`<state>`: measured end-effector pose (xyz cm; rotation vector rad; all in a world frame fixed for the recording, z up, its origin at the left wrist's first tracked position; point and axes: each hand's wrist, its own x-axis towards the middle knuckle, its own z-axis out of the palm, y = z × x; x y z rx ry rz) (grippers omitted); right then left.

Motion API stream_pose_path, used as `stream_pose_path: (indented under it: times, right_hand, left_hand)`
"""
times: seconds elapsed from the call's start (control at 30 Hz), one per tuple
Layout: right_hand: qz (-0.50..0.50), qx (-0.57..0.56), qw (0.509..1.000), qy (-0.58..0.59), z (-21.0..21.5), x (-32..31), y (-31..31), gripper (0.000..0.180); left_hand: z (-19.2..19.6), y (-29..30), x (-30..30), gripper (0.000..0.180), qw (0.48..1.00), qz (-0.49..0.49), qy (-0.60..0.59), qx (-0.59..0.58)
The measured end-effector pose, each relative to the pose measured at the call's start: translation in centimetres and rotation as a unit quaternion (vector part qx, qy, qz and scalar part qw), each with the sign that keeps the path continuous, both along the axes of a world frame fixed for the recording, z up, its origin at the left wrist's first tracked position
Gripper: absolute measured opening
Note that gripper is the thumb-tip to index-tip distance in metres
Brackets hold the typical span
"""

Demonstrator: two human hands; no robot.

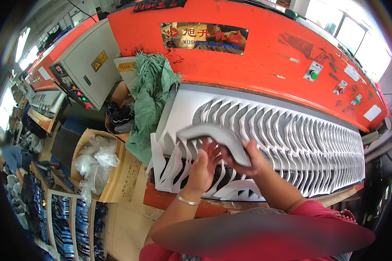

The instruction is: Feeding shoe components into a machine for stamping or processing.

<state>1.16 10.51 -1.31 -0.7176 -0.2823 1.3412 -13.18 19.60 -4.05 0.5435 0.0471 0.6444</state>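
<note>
A stack of curved foam pieces, grey-white and slightly blurred, is held above the white sheet. My right hand grips its lower right end, thumb on the near side. Below its middle, my left hand has its fingers spread and palm turned up, close under the pieces; whether it touches them I cannot tell. Beneath both hands lies the cut white foam sheet, with rows of curved slots and thin wavy strips standing between them. At its left end, loose white strips stick up.
Behind the sheet rises an orange press with green and red buttons. To the left are a green woven sack, a cardboard box of clear plastic bags, a grey control cabinet and a shelf of dark curved parts.
</note>
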Motion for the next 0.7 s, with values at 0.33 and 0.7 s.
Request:
stream_pose_path:
  times: [0.33, 0.7]
  right_hand:
    - [0.086, -0.128, 0.983, -0.098, -0.3, -5.8, -5.5, 0.031]
    - [-0.073, -0.176, 0.96, -0.205, 1.8, -5.6, -6.6, 0.027]
  left_hand:
    - [0.5, -3.6, -2.5, 0.075, 0.917, 0.163, -0.016, 0.362]
    - [-0.1, -1.0, -2.9, 0.05, 0.769, 0.32, 0.286, 0.474]
